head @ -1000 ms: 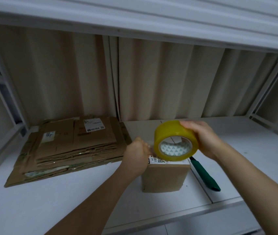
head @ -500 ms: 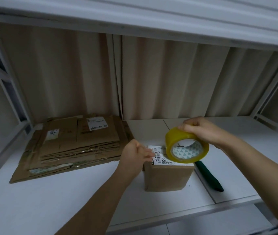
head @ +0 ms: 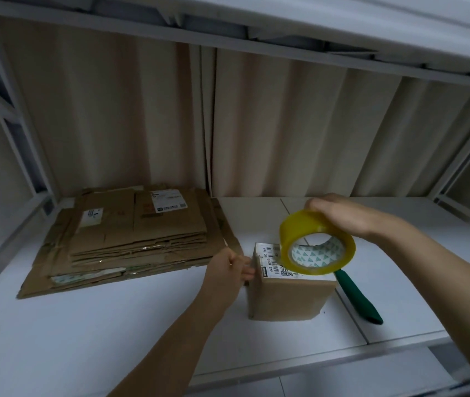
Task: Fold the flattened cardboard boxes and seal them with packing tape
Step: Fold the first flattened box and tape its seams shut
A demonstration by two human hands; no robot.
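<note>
Right hand (head: 345,217): I see it curled over the top of the yellow tape roll (head: 316,242), holding it above the small folded box (head: 288,293) standing mid-counter near the front edge. Left hand (head: 228,270): fingers pinched shut at the box's left top edge; what they pinch I cannot tell. Flattened boxes (head: 130,239) stacked toward the counter (head: 84,325) back-left corner; green-handled tool (head: 357,296) partly hidden behind the box's right side.

Right hand (head: 342,217) gripping tape roll (head: 315,242) above box (head: 288,296), left hand (head: 228,270) perhaps pinching tape
</note>
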